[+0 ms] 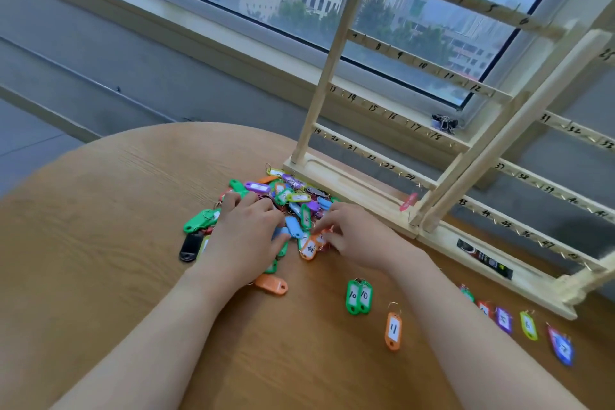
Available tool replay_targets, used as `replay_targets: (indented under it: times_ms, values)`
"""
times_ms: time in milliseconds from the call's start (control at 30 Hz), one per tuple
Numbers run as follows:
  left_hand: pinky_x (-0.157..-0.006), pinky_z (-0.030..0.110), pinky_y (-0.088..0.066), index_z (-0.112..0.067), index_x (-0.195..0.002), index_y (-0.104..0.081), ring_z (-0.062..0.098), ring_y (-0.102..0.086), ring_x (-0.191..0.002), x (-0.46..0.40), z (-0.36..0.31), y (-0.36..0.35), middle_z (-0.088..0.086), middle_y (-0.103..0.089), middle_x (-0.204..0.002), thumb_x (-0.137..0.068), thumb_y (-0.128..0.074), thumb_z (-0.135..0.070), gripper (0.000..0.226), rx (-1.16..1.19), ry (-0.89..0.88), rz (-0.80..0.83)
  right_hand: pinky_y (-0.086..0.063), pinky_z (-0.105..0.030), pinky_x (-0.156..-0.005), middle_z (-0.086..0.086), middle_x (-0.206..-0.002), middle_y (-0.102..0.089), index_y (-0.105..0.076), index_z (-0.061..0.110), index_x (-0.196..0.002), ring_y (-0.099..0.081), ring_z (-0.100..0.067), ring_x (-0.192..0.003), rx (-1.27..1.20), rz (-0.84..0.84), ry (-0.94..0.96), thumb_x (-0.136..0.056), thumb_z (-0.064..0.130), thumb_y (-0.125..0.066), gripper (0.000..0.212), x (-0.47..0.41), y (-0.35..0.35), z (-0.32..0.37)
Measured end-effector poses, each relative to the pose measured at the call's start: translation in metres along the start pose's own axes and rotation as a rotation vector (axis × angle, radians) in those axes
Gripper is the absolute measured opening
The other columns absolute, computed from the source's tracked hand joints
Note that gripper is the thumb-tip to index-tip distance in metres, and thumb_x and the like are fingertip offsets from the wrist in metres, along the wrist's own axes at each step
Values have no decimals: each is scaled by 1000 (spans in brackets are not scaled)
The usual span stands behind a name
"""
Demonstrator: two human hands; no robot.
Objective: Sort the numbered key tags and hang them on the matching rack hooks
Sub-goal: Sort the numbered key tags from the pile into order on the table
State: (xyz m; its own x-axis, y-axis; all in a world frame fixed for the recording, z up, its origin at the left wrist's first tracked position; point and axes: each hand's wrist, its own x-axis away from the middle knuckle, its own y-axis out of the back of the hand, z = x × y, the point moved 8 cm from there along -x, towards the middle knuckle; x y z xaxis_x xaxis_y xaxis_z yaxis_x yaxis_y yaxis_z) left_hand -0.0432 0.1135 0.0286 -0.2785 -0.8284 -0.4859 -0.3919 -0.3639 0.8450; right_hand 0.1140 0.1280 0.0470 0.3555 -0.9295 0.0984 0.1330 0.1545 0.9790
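A heap of coloured key tags (286,200) lies on the round wooden table (100,243) in front of a wooden rack (392,90) with numbered hooks. My left hand (248,236) rests flat on the heap's near left side, fingers spread over the tags. My right hand (352,236) is at the heap's right edge, its fingertips pinching an orange tag (309,248) by its ring. Sorted tags lie nearer me: two green tags marked 10 (358,297) and an orange tag marked 11 (393,331). A row of tags (529,326) lies to the right.
A second numbered rack (532,210) stands to the right of the first, its base along the table edge. A red tag (408,202) sits on the first rack's base. A dark packet (484,258) lies on the second base. A window is behind.
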Motion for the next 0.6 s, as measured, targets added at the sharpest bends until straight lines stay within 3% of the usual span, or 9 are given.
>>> replay_targets:
  times_ms: [133, 233, 300, 400, 467, 600]
  values:
    - [-81, 42, -27, -24, -75, -72, 24, -58, -78, -1, 1, 2, -5, -65, -75, -83, -80, -26, 11, -27, 12, -73, -39, -27, -82, 9, -105, -52, -74, 31, -110, -48, -8, -91, 38, 13, 1, -97, 20, -63, 20, 2, -1, 1]
    - [-81, 41, -28, -22, -75, -70, 24, -57, -80, 1, 1, 9, -5, -63, -78, -91, -66, -27, 17, 10, 28, -151, -46, -32, -85, 8, -108, -52, -73, 30, -108, -52, -11, -96, 28, 26, -10, -98, 22, -63, 16, 4, 3, 4]
    - [-79, 37, -26, -23, -79, -70, 22, -55, -84, 1, 3, 16, -8, -62, -82, -94, -52, -34, 26, 133, 75, -160, -48, -34, -89, 7, -111, -53, -73, 27, -109, -54, -12, -100, 2, 29, -19, -99, 18, -60, 19, 7, 6, 5]
    - [-76, 33, -21, -28, -79, -63, 16, -52, -82, 0, 5, 17, -12, -61, -76, -95, -45, -41, 27, 414, 147, -127, -47, -35, -96, 8, -119, -56, -73, 27, -115, -55, -13, -107, -10, 65, -26, -99, 10, -57, 28, 10, 4, 5]
    - [-75, 35, -28, -29, -77, -59, 17, -54, -73, 0, 5, 15, -8, -59, -66, -97, -44, -44, 30, 592, 173, -104, -48, -36, -99, 7, -124, -58, -70, 29, -120, -56, -15, -111, 13, 92, -20, -95, 12, -64, 32, 11, 1, 5]
    - [-59, 36, -35, -19, -77, -59, 24, -50, -57, 1, 3, 10, 6, -55, -60, -105, -49, -30, 31, 814, 207, -48, -51, -33, -91, 10, -115, -59, -67, 29, -122, -54, -10, -101, 69, 57, -27, -92, 24, -71, 30, 13, 4, 8]
